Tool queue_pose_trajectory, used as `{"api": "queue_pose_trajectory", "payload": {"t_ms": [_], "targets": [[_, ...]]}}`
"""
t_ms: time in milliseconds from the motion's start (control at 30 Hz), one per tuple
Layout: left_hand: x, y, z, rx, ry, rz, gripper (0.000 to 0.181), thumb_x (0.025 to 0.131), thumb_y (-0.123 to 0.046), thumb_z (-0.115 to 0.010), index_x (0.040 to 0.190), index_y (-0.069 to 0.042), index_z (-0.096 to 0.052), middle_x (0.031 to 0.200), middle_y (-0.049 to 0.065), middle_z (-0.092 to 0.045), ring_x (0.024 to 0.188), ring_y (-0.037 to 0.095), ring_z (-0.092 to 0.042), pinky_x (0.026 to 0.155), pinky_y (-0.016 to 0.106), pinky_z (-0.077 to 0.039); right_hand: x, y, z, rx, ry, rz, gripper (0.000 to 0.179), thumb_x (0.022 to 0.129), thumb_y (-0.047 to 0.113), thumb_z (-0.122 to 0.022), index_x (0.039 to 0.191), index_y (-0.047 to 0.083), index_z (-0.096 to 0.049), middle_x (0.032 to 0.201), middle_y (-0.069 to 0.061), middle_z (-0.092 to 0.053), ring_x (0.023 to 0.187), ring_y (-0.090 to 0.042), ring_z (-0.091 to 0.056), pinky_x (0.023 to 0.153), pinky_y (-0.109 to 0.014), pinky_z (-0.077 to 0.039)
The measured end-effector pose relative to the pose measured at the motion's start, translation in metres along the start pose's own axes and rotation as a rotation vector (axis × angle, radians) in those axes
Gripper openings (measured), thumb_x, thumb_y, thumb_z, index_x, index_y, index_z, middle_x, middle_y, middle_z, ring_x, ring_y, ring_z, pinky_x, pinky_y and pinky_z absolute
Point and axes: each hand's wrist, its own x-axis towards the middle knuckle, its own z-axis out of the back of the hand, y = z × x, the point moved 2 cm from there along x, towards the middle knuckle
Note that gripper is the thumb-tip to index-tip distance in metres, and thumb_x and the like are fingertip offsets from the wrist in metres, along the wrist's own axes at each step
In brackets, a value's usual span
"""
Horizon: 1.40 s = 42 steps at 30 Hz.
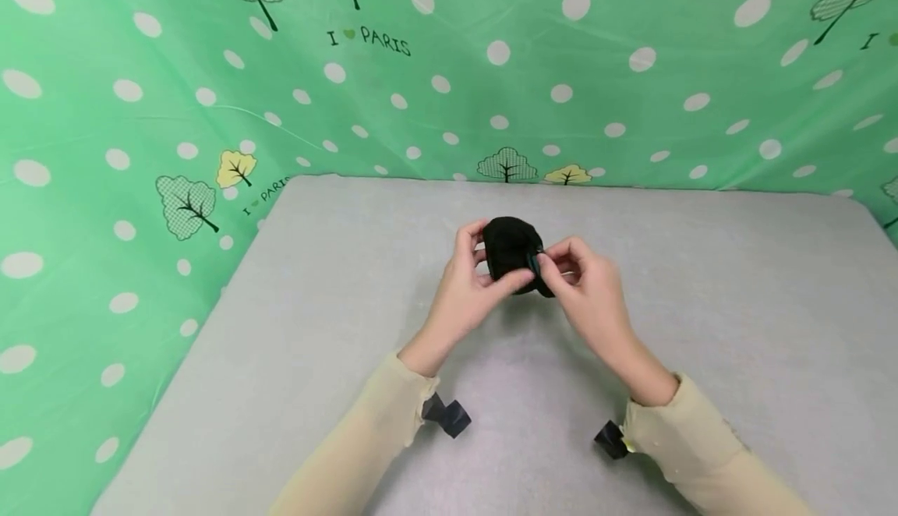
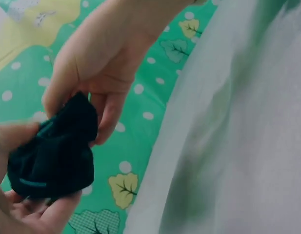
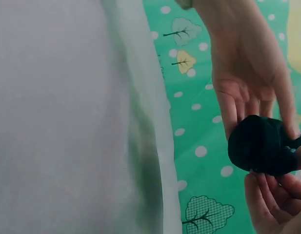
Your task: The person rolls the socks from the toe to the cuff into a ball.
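Note:
A small black cloth item [image 1: 507, 247], soft and rounded like a pouch, is held up over the table between both hands. My left hand [image 1: 463, 286] holds its left side, thumb across the near lower edge and fingers behind. At its right edge, my right hand [image 1: 592, 282] pinches the fabric between thumb and fingers, where a bit of dark teal shows. In the left wrist view the black cloth item [image 2: 57, 156] has a thin teal line near one edge. The right wrist view shows the cloth item [image 3: 260, 144] bunched, with fingers of both hands around it.
A grey cloth-covered table [image 1: 281, 329] lies below the hands. Behind and to the left hangs a green curtain [image 1: 449, 64] with white dots and printed trees. Black wrist devices [image 1: 456, 419] stick out from the light sleeves [image 1: 365, 430].

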Motion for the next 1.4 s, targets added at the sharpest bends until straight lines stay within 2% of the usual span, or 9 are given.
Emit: {"api": "queue_pose_trajectory", "payload": {"t_ms": [133, 233, 467, 600, 767, 900, 1100, 1267, 1400], "targets": [[-0.004, -0.002, -0.005, 0.119, 0.057, -0.008, 0.115, 0.078, -0.026, -0.087, 0.159, -0.017, -0.005, 0.159, 0.012, -0.032, 0.14, 0.027, -0.042, 0.111, 0.048, -0.042, 0.001, 0.001, 0.001, 0.049, -0.033, 0.021, 0.008, 0.094, 0.006, -0.065, 0.092, -0.001, -0.065, 0.085, -0.016, -0.071, 0.07, 0.011, -0.06, 0.062, -0.008, -0.051], [-0.004, -0.003, -0.008, 0.192, 0.026, -0.023, 0.116, 0.079, -0.027, -0.085, 0.159, -0.015, -0.002, 0.161, 0.015, -0.03, 0.146, 0.027, -0.037, 0.118, 0.048, -0.034, 0.0, 0.001, -0.001, 0.068, -0.039, 0.053, 0.008, 0.094, 0.005, -0.066, 0.091, -0.002, -0.065, 0.085, -0.016, -0.071, 0.072, 0.01, -0.063, 0.064, -0.008, -0.051], [0.0, 0.001, -0.005, 0.19, -0.044, -0.078, 0.09, 0.081, -0.019, -0.081, 0.151, -0.017, -0.023, 0.136, 0.016, -0.057, 0.121, 0.028, -0.058, 0.104, 0.047, -0.046, -0.002, -0.002, -0.001, -0.034, -0.029, 0.258, 0.006, 0.092, 0.0, -0.067, 0.09, -0.001, -0.062, 0.082, -0.01, -0.069, 0.074, -0.016, -0.069, 0.071, -0.004, -0.047], [0.003, 0.006, 0.002, 0.17, -0.078, -0.105, 0.079, 0.082, -0.021, -0.079, 0.146, -0.019, -0.032, 0.121, 0.012, -0.065, 0.11, 0.024, -0.062, 0.095, 0.045, -0.049, -0.002, -0.002, 0.0, -0.121, 0.0, 0.368, 0.01, 0.089, -0.004, -0.068, 0.092, 0.001, -0.06, 0.082, -0.007, -0.067, 0.074, -0.015, -0.066, 0.068, -0.018, -0.05], [0.007, 0.012, 0.01, 0.281, -0.138, -0.106, 0.071, 0.082, -0.019, -0.074, 0.144, -0.017, -0.04, 0.113, 0.012, -0.069, 0.1, 0.027, -0.065, 0.087, 0.045, -0.053, -0.007, 0.001, -0.006, -0.165, 0.091, 0.456, 0.014, 0.088, -0.004, -0.068, 0.094, 0.004, -0.058, 0.082, -0.004, -0.063, 0.074, -0.011, -0.059, 0.067, -0.031, -0.051], [0.006, 0.009, 0.01, 0.321, -0.047, -0.053, 0.071, 0.087, -0.022, -0.074, 0.148, -0.01, -0.039, 0.129, 0.017, -0.065, 0.109, 0.03, -0.066, 0.093, 0.047, -0.054, -0.007, -0.002, -0.01, -0.069, 0.121, 0.33, 0.006, 0.095, 0.002, -0.063, 0.095, 0.003, -0.057, 0.081, -0.003, -0.063, 0.073, -0.008, -0.058, 0.067, -0.024, -0.049], [0.006, 0.003, 0.011, -0.044, 0.212, 0.088, 0.075, 0.092, -0.01, -0.07, 0.155, -0.006, -0.029, 0.147, 0.017, -0.048, 0.119, 0.034, -0.063, 0.098, 0.037, -0.055, -0.001, -0.021, -0.007, 0.182, 0.08, 0.057, 0.008, 0.1, 0.002, -0.055, 0.096, -0.006, -0.055, 0.085, -0.014, -0.064, 0.073, 0.0, -0.063, 0.07, -0.012, -0.052], [0.006, 0.004, 0.009, 0.035, 0.165, 0.119, 0.08, 0.086, -0.013, -0.077, 0.153, -0.009, -0.033, 0.148, 0.012, -0.045, 0.117, 0.031, -0.062, 0.09, 0.031, -0.057, -0.002, -0.026, -0.007, 0.321, 0.159, -0.147, 0.014, 0.097, 0.002, -0.06, 0.105, -0.008, -0.054, 0.092, -0.006, -0.064, 0.081, -0.003, -0.067, 0.076, -0.019, -0.057], [0.007, 0.003, 0.007, 0.195, 0.095, 0.05, 0.076, 0.085, -0.014, -0.079, 0.148, -0.005, -0.038, 0.144, 0.015, -0.05, 0.11, 0.031, -0.062, 0.085, 0.035, -0.058, -0.004, -0.024, -0.009, 0.183, 0.222, -0.204, 0.012, 0.096, 0.006, -0.063, 0.1, -0.005, -0.06, 0.087, -0.013, -0.072, 0.079, -0.014, -0.073, 0.072, -0.023, -0.058]]}}
